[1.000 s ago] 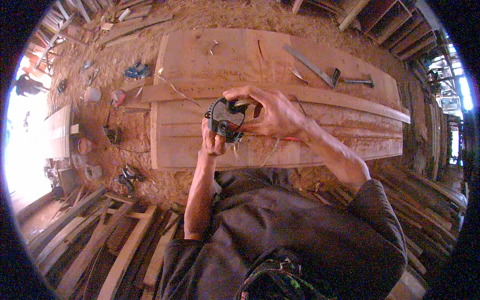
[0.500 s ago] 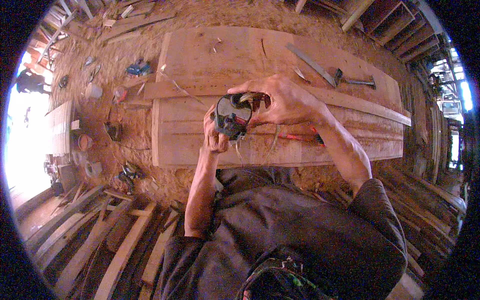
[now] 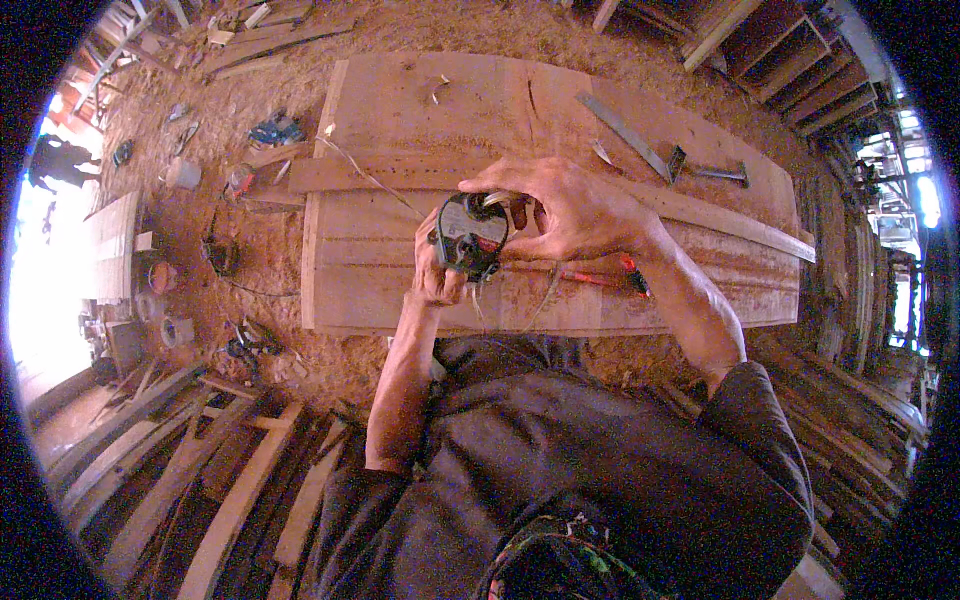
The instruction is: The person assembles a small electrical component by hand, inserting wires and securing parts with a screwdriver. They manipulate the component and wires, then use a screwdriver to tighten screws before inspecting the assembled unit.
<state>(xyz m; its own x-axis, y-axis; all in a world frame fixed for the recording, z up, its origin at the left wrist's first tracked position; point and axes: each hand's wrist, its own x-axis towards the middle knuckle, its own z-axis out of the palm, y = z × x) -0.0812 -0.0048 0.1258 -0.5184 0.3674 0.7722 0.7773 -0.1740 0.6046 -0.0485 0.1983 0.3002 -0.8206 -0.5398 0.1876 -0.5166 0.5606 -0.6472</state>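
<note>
Sawdust floor [image 3: 420, 30] all round, scrap timber piled near left and far right. Wide stack of planks [image 3: 400, 290] fills the middle; its near edge runs just beyond the person's chest, left edge square and free. One long board [image 3: 730, 215] lies diagonally across the top, running off to the right. Far half of the planks is mostly bare; a metal square [image 3: 625, 130] and a hammer [image 3: 715, 172] lie far right. Red-handled tool [image 3: 600, 280] lies flat under the right wrist. Small tools and cans litter the floor left. Left hand [image 3: 435, 275] grips a round dark casing [image 3: 470, 235] from below, held above the planks' middle. Right hand [image 3: 575, 205] curls over it, fingertips pinching at its top rim.
</note>
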